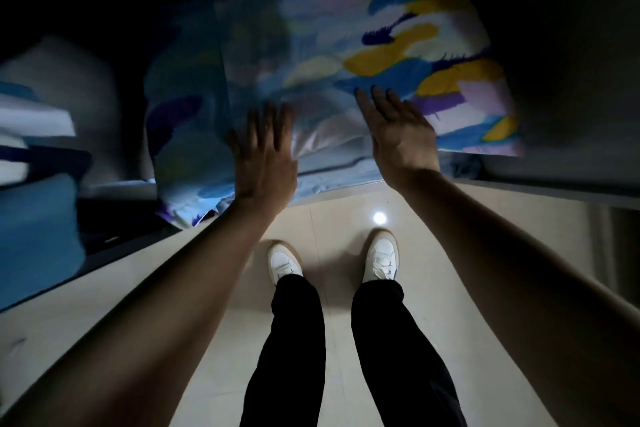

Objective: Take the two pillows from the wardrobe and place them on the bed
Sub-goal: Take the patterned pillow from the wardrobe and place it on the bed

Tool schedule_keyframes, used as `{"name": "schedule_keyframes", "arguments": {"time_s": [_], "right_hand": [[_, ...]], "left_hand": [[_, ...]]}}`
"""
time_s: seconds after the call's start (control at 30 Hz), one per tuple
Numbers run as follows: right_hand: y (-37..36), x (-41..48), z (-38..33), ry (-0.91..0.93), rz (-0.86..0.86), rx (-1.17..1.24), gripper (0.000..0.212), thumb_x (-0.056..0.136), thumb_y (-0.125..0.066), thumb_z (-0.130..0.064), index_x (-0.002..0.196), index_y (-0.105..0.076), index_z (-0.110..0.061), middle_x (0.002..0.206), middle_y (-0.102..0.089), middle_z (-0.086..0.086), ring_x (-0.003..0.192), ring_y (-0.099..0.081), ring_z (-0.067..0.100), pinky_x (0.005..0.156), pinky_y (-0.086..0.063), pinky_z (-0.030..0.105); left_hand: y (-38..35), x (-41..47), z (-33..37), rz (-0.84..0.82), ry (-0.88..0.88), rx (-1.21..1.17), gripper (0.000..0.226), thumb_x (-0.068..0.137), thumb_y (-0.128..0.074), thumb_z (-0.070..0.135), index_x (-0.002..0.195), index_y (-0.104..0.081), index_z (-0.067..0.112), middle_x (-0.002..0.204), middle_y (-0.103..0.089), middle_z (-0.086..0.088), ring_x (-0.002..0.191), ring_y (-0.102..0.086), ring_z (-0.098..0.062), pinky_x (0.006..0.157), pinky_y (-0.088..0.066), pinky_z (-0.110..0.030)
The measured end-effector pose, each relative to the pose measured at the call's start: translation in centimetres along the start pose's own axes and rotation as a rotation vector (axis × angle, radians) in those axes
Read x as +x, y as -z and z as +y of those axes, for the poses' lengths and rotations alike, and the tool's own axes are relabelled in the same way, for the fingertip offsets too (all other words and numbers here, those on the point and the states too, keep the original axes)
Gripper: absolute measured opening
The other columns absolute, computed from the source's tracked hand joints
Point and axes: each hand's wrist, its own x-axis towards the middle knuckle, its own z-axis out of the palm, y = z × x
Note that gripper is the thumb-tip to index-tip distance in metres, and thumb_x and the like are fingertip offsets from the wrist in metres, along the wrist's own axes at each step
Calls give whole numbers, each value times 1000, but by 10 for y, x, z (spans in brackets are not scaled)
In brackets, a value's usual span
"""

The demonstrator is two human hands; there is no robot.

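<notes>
Two pillows with a blue, yellow and purple brush-stroke print lie in a dark wardrobe compartment ahead of me. The right pillow (408, 45) lies on top and is well lit. The left pillow (187, 107) is dimmer and partly under it, its corner hanging over the shelf edge. My left hand (266, 152) reaches out with fingers spread, blurred, at the pillows' front edge. My right hand (398, 128) is open too, palm turned inward, fingertips touching the right pillow's cover. Neither hand grips anything.
Folded blue and white bedding (34, 149) is stacked in the wardrobe at the left. The shelf's front edge (540, 189) runs across at the right. Below is a pale tiled floor (207, 288) with my white shoes and black trousers.
</notes>
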Motion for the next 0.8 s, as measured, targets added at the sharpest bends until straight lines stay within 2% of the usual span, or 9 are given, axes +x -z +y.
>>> {"name": "schedule_keyframes", "arguments": {"time_s": [0.1, 0.23, 0.3, 0.4, 0.5, 0.57, 0.63, 0.7, 0.8], "right_hand": [[42, 1, -18, 5, -22, -5, 59, 84, -42, -1, 140, -53, -12, 134, -61, 17, 116, -63, 38, 87, -55, 46], [85, -15, -38, 7, -35, -11, 62, 81, -30, -5, 135, -59, -12, 128, -66, 14, 106, -68, 37, 74, -58, 43], [106, -23, -42, -19, -40, -10, 60, 82, -35, -2, 137, -57, -12, 129, -65, 14, 108, -67, 37, 75, -58, 44], [136, -34, -46, -86, -38, 3, 60, 80, -57, 4, 138, -57, -11, 128, -66, 13, 109, -67, 36, 78, -58, 44], [175, -45, -49, -138, -38, -6, 58, 76, -72, 0, 132, -62, -12, 119, -71, 10, 100, -71, 31, 72, -59, 38], [202, -59, -52, -156, -53, -3, 55, 77, -73, -3, 131, -63, -13, 118, -72, 8, 95, -72, 31, 67, -58, 35], [214, -77, -53, -183, -109, 44, 53, 83, -66, -4, 135, -59, -13, 125, -68, 10, 100, -70, 34, 70, -58, 37], [227, -102, -55, -236, -164, 69, 56, 85, -61, -3, 140, -55, -13, 132, -64, 10, 110, -66, 36, 81, -57, 41], [236, -140, -62, -275, -202, 45, 54, 87, -51, -5, 140, -55, -15, 134, -62, 11, 114, -64, 38, 86, -55, 43]], "left_hand": [[32, -7, -5, -15, 24, -25, 99, 76, -69, 37, 152, -12, 9, 159, -20, -19, 141, -27, -40, 105, -28, -65], [62, -19, -17, 20, -9, -40, 88, 71, -72, 12, 148, -29, 9, 151, -39, -16, 136, -38, -40, 100, -34, -67], [82, -25, -21, 57, -58, -101, 79, 70, -65, 4, 143, -38, 11, 146, -46, -15, 133, -42, -40, 99, -35, -65], [115, -27, -22, 130, -130, -125, 64, 73, -58, 6, 135, -45, 16, 133, -57, -11, 123, -51, -35, 95, -42, -56], [145, -36, -15, 194, -209, -130, 54, 73, -61, 10, 125, -52, 17, 115, -65, -10, 107, -58, -34, 87, -46, -50], [163, -49, -9, 211, -259, -124, 50, 70, -66, 10, 118, -57, 16, 104, -68, -11, 96, -62, -34, 82, -49, -48], [169, -63, -1, 204, -281, -122, 46, 68, -70, 9, 113, -62, 15, 95, -70, -10, 88, -64, -34, 78, -51, -46], [177, -84, 5, 173, -315, -122, 45, 67, -72, 11, 111, -64, 15, 92, -70, -8, 84, -65, -32, 77, -52, -47], [183, -114, 12, 149, -350, -145, 42, 65, -72, 10, 107, -67, 16, 88, -71, -6, 79, -66, -31, 73, -53, -46]]}}
